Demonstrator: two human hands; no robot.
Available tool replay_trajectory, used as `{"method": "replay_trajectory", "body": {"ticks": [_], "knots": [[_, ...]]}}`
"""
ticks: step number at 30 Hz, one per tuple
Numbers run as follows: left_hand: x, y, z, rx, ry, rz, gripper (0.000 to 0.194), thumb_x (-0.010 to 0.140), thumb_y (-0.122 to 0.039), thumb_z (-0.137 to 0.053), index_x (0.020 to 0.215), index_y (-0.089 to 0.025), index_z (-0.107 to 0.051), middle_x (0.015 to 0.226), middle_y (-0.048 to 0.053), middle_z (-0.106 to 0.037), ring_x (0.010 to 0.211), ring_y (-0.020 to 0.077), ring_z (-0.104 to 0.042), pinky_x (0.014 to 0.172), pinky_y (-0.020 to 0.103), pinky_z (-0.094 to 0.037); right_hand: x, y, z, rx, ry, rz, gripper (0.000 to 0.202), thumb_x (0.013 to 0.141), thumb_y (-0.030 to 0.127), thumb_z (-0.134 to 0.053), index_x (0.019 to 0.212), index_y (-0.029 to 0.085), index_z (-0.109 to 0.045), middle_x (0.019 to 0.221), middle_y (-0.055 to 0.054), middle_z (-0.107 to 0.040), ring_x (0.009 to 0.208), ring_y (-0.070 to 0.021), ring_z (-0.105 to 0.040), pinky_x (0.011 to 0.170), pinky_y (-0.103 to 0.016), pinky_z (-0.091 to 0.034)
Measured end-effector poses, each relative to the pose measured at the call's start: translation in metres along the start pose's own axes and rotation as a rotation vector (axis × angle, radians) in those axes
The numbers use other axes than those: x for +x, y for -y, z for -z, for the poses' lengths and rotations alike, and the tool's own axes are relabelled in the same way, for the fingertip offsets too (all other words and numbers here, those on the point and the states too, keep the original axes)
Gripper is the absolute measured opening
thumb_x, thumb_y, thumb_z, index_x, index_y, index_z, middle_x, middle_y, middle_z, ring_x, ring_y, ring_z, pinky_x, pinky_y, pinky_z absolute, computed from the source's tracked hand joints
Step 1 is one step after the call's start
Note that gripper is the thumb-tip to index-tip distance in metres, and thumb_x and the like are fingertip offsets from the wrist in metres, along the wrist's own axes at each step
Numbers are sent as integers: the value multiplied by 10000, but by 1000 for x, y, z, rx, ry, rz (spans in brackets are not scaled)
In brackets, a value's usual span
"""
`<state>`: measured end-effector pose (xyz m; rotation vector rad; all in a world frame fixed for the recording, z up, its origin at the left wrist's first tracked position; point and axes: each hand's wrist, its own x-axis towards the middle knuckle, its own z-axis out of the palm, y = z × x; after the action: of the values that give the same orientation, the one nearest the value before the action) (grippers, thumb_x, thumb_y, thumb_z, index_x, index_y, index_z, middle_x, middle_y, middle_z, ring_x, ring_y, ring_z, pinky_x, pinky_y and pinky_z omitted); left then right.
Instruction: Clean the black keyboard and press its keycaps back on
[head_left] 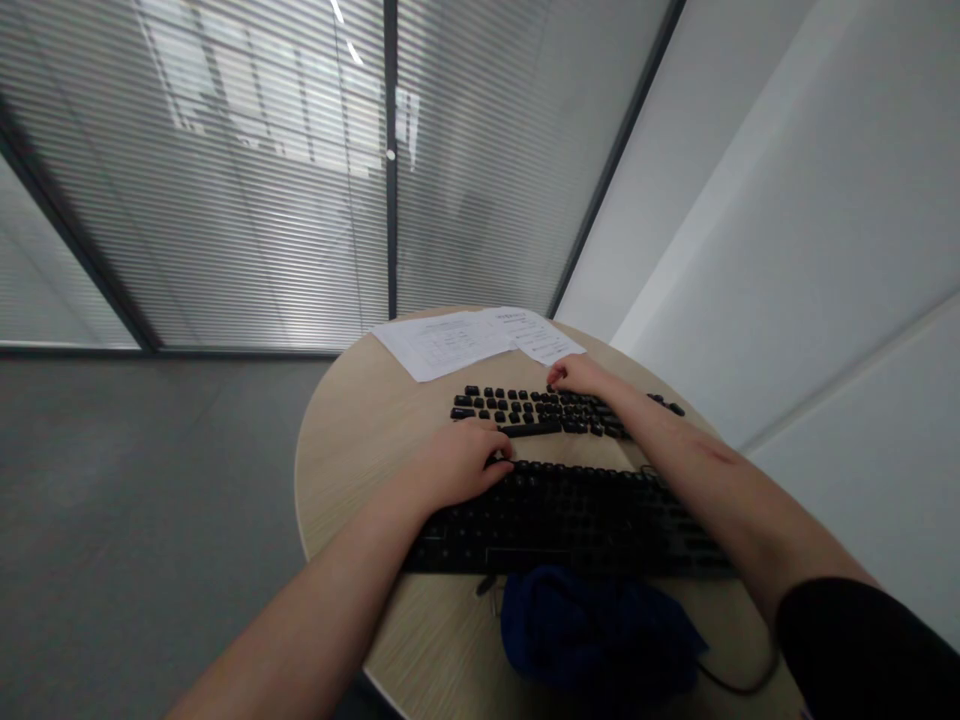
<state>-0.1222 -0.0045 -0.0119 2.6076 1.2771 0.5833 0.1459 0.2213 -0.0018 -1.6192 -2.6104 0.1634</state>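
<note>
A black keyboard base [570,520] lies on the round wooden table, with a row of keys along its far edge. Beyond it, loose black keycaps [517,407] are laid out in rows. My left hand [472,460] rests at the base's upper left, its fingers curled down at the top row; what they hold, if anything, is hidden. My right hand [576,373] is at the far row of loose keycaps, its fingers bent together over one; whether it grips that keycap is too small to tell.
Printed papers [457,342] lie at the table's far edge. A dark blue cloth [592,630] sits in front of the keyboard base, near a small tool [486,586] and a black cable [739,690]. Blinds and a white wall stand behind and right.
</note>
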Motion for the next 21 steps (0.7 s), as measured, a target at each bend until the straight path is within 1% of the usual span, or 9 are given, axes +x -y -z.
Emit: {"method": "replay_trajectory", "body": {"ticks": [3, 8, 15, 18, 21], "knots": [[1, 0, 1, -2, 6, 6, 154, 916, -317, -637, 986, -246, -753, 1003, 50, -721, 944, 245, -656, 846, 371, -508, 2, -1, -3, -3, 2, 4, 158, 788, 164, -749, 933, 191, -803, 898, -31, -786, 796, -156, -683, 717, -235, -492], [0, 0, 1, -12, 3, 2, 149, 914, -305, -636, 981, -239, -752, 1000, 52, -719, 943, 240, -655, 852, 366, -508, 4, -2, -10, -14, -33, 9, 155, 831, 199, -723, 968, 180, -793, 925, -43, -780, 811, -151, -669, 724, -231, -477], [0, 2, -1, -16, -9, -10, 157, 919, -304, -621, 989, -232, -742, 993, 44, -719, 936, 232, -651, 845, 358, -502, 0, 6, -15, -31, -94, 0, 146, 870, 226, -691, 964, 177, -791, 971, -71, -780, 865, -177, -674, 766, -251, -475], [0, 3, -1, -20, -15, -17, 150, 915, -293, -624, 987, -225, -736, 982, 41, -717, 932, 229, -651, 843, 353, -498, -2, 12, -15, -35, -105, 0, 126, 858, 231, -706, 938, 187, -794, 964, -67, -784, 869, -189, -680, 771, -260, -481], [-1, 2, -1, -33, -20, -17, 136, 911, -279, -633, 982, -224, -735, 982, 39, -717, 927, 228, -652, 840, 353, -496, -4, 19, -10, -30, -117, 4, 110, 829, 219, -737, 918, 207, -799, 952, -57, -788, 878, -199, -687, 790, -267, -490]]}}
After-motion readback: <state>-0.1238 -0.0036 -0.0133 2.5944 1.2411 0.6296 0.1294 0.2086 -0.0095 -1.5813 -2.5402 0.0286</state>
